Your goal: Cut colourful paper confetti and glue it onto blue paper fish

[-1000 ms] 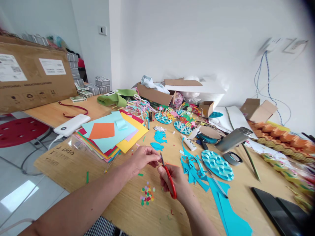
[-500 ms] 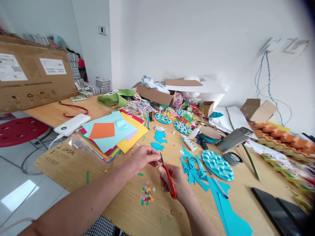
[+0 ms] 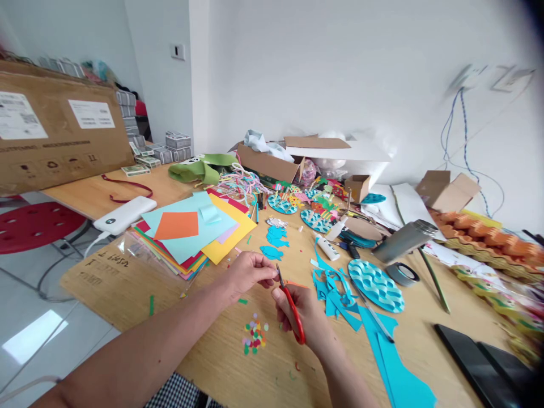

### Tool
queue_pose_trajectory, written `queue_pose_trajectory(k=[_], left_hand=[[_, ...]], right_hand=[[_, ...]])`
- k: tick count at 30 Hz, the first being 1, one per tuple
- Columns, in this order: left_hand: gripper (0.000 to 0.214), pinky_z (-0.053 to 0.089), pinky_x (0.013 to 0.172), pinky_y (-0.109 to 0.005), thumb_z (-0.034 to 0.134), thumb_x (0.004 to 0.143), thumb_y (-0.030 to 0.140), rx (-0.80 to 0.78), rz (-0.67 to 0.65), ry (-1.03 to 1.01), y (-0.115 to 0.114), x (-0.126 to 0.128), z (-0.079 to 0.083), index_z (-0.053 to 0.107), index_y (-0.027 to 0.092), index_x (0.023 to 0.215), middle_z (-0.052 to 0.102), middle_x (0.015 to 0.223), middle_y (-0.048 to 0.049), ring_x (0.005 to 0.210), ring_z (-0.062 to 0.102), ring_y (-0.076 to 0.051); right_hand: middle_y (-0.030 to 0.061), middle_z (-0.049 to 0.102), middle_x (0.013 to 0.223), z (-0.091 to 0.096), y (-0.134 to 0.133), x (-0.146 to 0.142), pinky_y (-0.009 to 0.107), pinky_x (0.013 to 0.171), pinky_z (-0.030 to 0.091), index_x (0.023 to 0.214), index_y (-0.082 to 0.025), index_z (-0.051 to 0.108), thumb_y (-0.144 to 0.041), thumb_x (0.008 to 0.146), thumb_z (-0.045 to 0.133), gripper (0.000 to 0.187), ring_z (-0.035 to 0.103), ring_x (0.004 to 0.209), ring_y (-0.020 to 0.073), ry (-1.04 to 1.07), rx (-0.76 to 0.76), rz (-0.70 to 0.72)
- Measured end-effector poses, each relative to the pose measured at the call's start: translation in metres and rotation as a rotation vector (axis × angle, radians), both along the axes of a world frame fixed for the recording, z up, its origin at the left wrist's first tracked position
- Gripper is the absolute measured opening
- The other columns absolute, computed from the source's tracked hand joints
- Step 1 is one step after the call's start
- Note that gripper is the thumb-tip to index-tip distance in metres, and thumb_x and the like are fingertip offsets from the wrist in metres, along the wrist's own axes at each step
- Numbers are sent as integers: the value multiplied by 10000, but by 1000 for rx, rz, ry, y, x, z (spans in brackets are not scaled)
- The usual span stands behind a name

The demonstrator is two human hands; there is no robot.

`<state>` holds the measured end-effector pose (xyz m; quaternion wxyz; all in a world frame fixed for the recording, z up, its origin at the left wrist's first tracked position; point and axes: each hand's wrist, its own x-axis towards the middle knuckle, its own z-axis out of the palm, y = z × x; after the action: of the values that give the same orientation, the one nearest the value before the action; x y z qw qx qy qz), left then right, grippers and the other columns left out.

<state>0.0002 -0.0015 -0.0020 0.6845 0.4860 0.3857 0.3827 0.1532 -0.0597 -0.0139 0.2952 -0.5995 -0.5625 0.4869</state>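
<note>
My right hand [image 3: 300,311] is closed around the handles of red-handled scissors [image 3: 293,309], whose blades point up and away. Close to the blade tips, my left hand [image 3: 250,275] is closed in a pinch. Whatever lies between its fingertips is too small to make out. Small coloured paper dots [image 3: 255,335] lie in a loose cluster on the table below my hands. Just beyond my left hand are blue paper fish [image 3: 272,252]. Blue paper scraps [image 3: 335,292] lie to the right of my right hand.
Coloured paper sheets [image 3: 182,232] and a white power bank [image 3: 125,215] are on the left. To the right are a wavy-patterned blue oval [image 3: 376,285], a glue bottle [image 3: 327,247], a roll of tape [image 3: 403,274], a grey flask [image 3: 406,239] and a black phone [image 3: 471,362]. Cardboard boxes [image 3: 270,164] stand behind.
</note>
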Motion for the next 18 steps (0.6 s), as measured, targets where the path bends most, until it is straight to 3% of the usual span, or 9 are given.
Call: queue_pose_trajectory(k=[18], left_hand=[[181, 476, 609, -263, 707, 560, 275, -8, 15, -16, 1, -1, -1, 674, 115, 639, 668, 589, -19, 536, 580, -112]], right_hand=[[-26, 550, 436, 0, -1, 0, 170, 334, 299, 584, -186, 472, -647, 724, 640, 511, 485, 331, 84, 15, 0, -8]])
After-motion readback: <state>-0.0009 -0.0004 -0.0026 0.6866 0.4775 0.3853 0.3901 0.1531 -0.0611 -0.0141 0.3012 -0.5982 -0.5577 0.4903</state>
